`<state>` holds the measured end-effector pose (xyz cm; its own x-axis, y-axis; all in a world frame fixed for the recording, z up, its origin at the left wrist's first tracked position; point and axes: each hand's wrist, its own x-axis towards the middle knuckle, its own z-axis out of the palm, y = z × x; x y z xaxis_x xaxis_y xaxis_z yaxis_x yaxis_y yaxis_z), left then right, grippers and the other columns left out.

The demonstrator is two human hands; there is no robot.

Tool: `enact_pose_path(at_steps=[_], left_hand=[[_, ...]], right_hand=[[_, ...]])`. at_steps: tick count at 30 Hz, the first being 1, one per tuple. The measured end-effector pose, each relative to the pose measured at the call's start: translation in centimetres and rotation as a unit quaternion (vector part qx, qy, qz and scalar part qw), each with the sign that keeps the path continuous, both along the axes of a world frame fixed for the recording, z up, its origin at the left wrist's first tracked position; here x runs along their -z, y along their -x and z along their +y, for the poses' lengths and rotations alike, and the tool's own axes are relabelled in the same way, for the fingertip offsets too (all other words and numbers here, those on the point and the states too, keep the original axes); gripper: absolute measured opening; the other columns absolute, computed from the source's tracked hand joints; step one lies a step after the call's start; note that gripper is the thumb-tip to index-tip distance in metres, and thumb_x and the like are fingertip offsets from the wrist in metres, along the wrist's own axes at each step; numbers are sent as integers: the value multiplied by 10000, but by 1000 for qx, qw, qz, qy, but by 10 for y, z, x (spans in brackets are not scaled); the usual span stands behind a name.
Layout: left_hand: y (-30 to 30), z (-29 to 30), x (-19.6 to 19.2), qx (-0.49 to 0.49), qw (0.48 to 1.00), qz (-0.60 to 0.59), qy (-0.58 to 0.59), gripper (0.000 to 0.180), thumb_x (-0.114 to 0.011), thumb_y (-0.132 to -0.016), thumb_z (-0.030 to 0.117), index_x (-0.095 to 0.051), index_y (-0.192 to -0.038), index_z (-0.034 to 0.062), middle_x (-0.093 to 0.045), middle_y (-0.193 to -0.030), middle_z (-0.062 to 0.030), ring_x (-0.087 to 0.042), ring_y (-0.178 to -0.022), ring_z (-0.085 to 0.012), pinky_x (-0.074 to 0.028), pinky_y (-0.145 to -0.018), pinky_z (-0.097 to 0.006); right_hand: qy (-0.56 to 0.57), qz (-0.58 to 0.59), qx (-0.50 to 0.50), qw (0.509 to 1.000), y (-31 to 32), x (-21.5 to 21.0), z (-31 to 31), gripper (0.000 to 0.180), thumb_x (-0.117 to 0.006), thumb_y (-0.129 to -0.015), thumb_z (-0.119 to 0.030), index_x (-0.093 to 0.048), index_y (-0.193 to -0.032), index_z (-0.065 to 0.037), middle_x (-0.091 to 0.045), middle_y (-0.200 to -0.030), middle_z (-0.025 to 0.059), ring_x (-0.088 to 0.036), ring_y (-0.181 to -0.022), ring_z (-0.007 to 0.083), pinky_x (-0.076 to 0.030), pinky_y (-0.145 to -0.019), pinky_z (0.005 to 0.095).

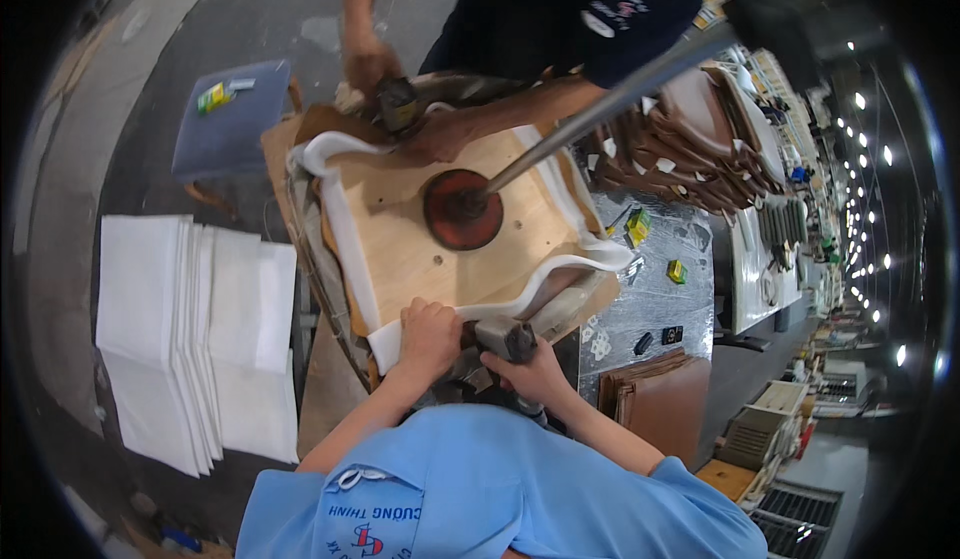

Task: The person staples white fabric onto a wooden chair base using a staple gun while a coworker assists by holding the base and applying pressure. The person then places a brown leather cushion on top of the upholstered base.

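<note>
"Pale plywood panel, squarish, white soft padding along its edges. Where?"

"Right in front of the person, between them and a co-worker in a dark shirt. Red-and-black round disc on its middle; grey metal pole slants up rightward from there."

"Left hand?"

"Near edge, toward the left corner. Fingers bent, resting on panel and padding. Can't tell if it's pinching anything."

"Right hand?"

"Closed round a grey-and-black handheld power tool, just beside the near edge. Contact with the padding: can't tell."

"Co-worker?"

"One hand on a dark handheld tool at the far edge, the other just beside it."

"Surroundings, quick."

"Left: folded white sheets. Right: heaped brown leather-like pieces, two small yellow-green boxes on a shiny plastic-covered table, flat brown sheets nearer."
</note>
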<state>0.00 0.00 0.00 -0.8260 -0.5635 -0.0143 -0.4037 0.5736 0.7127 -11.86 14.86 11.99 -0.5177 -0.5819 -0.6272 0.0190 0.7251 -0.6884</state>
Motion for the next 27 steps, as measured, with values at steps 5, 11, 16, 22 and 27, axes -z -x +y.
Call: enact_pose_path(at_steps=[5, 11, 16, 22, 27], left_hand=[[50, 6, -20, 35, 987, 148, -52, 207, -763, -891, 249, -740, -987, 66, -658, -975, -128, -591, -1045, -363, -465, -918, -508], [132, 43, -27, 68, 997, 6, 39, 296, -824, -847, 334, -751, -959, 69, -610, -1163, -159, -535, -1173, -370, -438, -999, -511], [149, 54, -26, 40, 995, -40, 82, 403, -834, -835, 409, -774, -1011, 51, -609, -1190, -140, -529, -1202, -348, -427, -1032, -505], [159, 57, -20, 27, 997, -46, 61, 333, -813, -864, 370, -774, -995, 67, -602, -1158, -139, -533, -1187, -346, -414, -1026, -515], [164, 60, -15, -13, 998, -6, 57, 234, -781, -885, 307, -739, -920, 80, -584, -1104, -137, -527, -1124, -345, -405, -944, -508]], right_hand=[[90, -37, 163, 982, 20, -5, 59, 375, -856, -915, -167, -691, -1218, -19, -721, -861, 19, -633, -610, 93, -515, -541, 270], [128, 21, 125, 984, 102, 2, 86, 249, -851, -923, -201, -706, -1042, -37, -667, -716, 16, -626, -569, 128, -504, -530, 303], [87, 4, 88, 992, 151, 13, 79, 301, -865, -922, -255, -710, -1034, -23, -668, -701, 33, -632, -552, 136, -488, -498, 308], [64, -20, 12, 998, 180, 10, 56, 282, -847, -929, -200, -717, -1081, -1, -674, -720, 28, -622, -532, 124, -477, -478, 298], [29, -3, -28, 999, 187, 6, 38, 274, -841, -927, -192, -719, -1087, -5, -665, -713, 21, -607, -512, 123, -469, -471, 310]])
